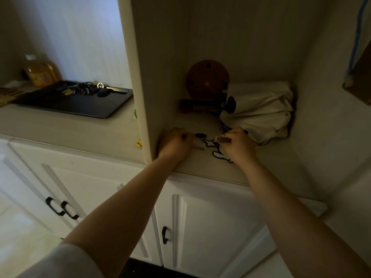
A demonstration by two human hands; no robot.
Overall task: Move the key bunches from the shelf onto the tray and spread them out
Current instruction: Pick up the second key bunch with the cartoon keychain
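**Key bunches: one lot trayed, more on the shelf**

Key bunches [80, 89] lie clumped on the flat black tray [76, 106], unspread. Left hand [174, 142] and right hand [237, 144] each close around keys joined by a black-and-white cord [217, 152] on the cream shelf [200, 163].

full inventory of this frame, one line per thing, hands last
tray: 1, black, counter left of the shelf
key bunches: heap, count unclear, dark, tray's far end
bottle: 1, yellow, behind the tray
beaded cord: 1, black, shelf floor between the hands
round disc: 1, brown, upright at shelf back
cloth bag: 1, cream, shelf right
cabinet handles: 3, black, doors below
left hand: closed, on shelf
right hand: closed on a brownish key
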